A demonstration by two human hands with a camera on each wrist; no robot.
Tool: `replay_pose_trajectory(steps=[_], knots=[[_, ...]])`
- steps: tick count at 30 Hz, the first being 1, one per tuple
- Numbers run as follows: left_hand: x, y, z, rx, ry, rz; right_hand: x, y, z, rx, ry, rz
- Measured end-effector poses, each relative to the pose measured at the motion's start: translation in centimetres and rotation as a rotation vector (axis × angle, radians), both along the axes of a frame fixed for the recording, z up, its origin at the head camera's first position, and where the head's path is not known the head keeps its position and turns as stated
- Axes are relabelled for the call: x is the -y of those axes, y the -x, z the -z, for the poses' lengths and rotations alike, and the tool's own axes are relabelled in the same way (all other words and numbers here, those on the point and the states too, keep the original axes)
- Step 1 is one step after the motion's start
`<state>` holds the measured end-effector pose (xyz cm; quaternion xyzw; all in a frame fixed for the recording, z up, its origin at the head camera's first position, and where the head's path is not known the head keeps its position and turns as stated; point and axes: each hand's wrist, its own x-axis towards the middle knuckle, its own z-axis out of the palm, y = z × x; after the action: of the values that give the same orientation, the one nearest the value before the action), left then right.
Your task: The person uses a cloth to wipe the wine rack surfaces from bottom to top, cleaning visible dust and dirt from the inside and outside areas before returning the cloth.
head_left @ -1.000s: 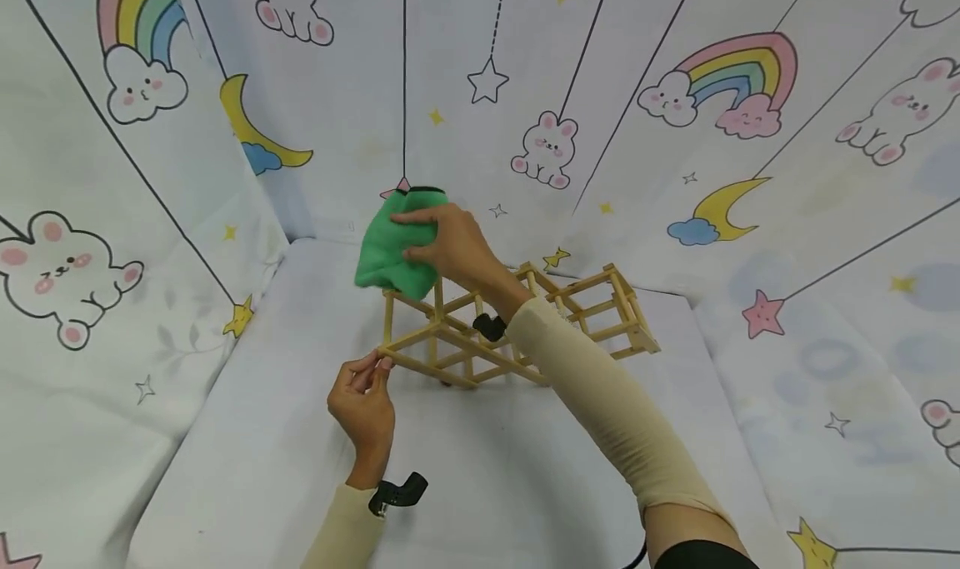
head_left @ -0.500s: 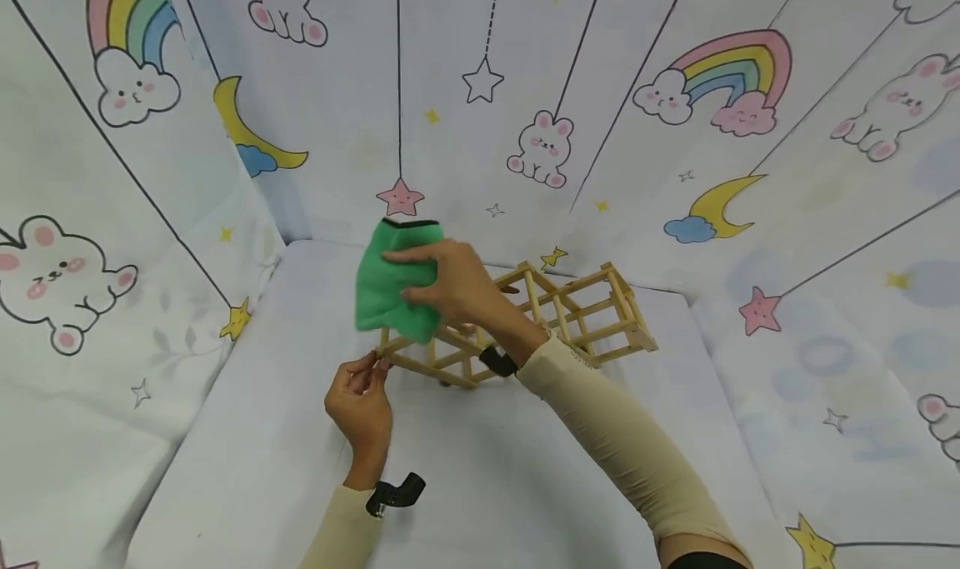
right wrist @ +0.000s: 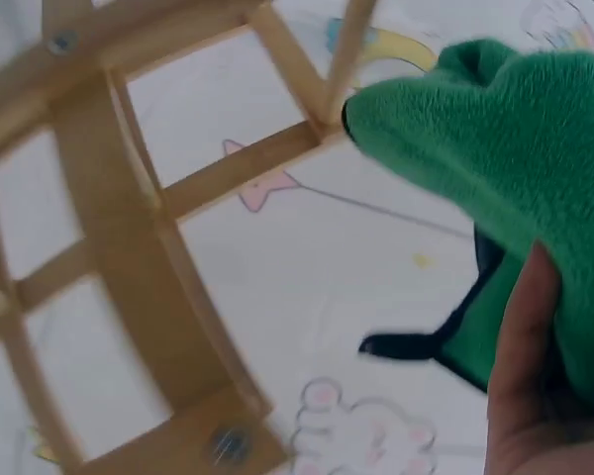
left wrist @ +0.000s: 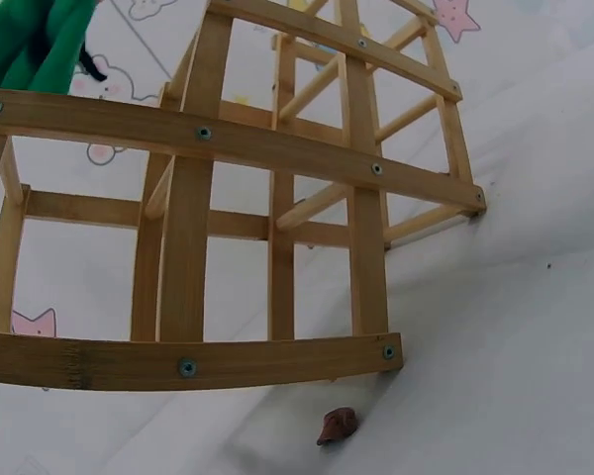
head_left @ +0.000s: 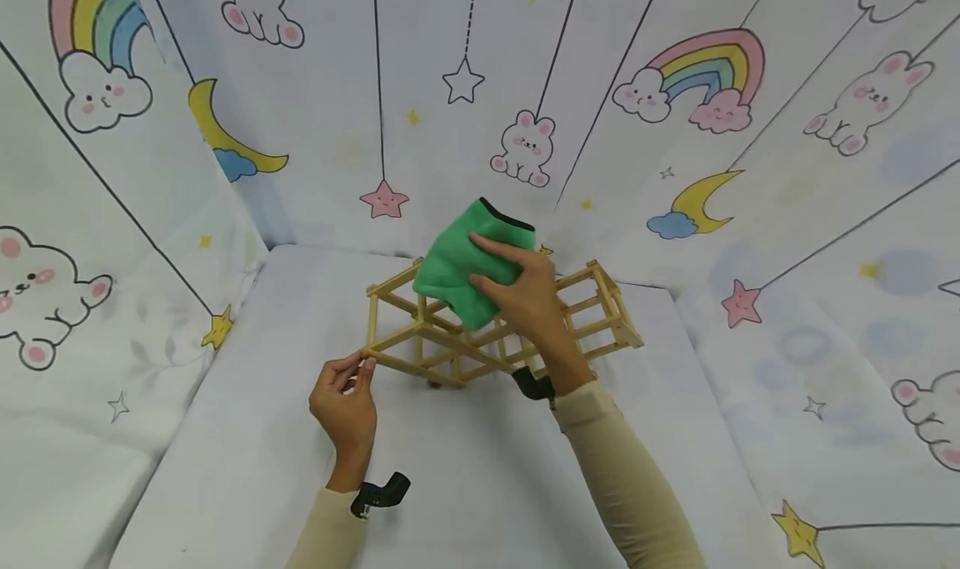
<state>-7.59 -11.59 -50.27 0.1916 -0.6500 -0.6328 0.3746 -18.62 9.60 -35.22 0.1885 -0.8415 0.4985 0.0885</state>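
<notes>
A wooden lattice rack (left wrist: 277,150), its slats joined with metal screws, stands on the white table. In the head view my left hand (head_left: 345,406) pinches the rack's near left corner between thumb and fingers. My right hand (head_left: 534,302) grips a green cloth (head_left: 461,257) with dark edging, over the rack's middle. The bunched cloth and my thumb (right wrist: 523,341) show beside the slats in the right wrist view. Whether the cloth touches the wood cannot be told. The cloth and right hand hide part of the rack.
A small reddish-brown object (left wrist: 338,426) lies on the white surface (left wrist: 515,327) just below the rack. Behind the table hangs a white backdrop (head_left: 330,119) printed with rabbits, stars, moons and rainbows. Black camera mounts (head_left: 382,494) sit on both wrists.
My right hand has lowered the green cloth from above the rack's left end, then moved it right to its middle. My left hand keeps its pinch on the corner. The head view has shifted slightly.
</notes>
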Motion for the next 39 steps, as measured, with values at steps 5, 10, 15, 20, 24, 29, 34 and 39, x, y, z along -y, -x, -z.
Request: replay_pose_trajectory(steps=[5,10,15,20,24,29,34,39], knots=[[1.1,0.7,-0.1,0.018,0.082,0.013,-4.9,-4.3,2.2,0.158,0.198,-0.05],[2.2,1.2,-0.1,0.026,0.151,0.007,-6.9,-8.4,6.9,0.146,0.322,0.043],[2.9,1.4,0.7,0.026,0.198,0.029,-7.5,-12.0,11.6,0.187,0.446,0.167],[4.1,2.5,3.0,0.049,0.231,0.064,-8.1,-14.1,17.1,0.322,0.447,0.336],[4.2,2.7,3.0,0.082,0.263,0.086,-8.7,-15.1,21.3,0.457,0.382,0.484],[3.5,2.5,2.6,0.132,0.364,0.097,-10.6,-16.1,23.0,0.536,0.126,0.515],[2.4,2.3,1.7,0.123,0.422,0.123,-14.1,-16.6,21.7,0.606,-0.208,0.352],[1.0,2.7,0.1,0.044,0.483,0.175,-17.1,-16.2,18.8,0.561,-0.292,0.387]])
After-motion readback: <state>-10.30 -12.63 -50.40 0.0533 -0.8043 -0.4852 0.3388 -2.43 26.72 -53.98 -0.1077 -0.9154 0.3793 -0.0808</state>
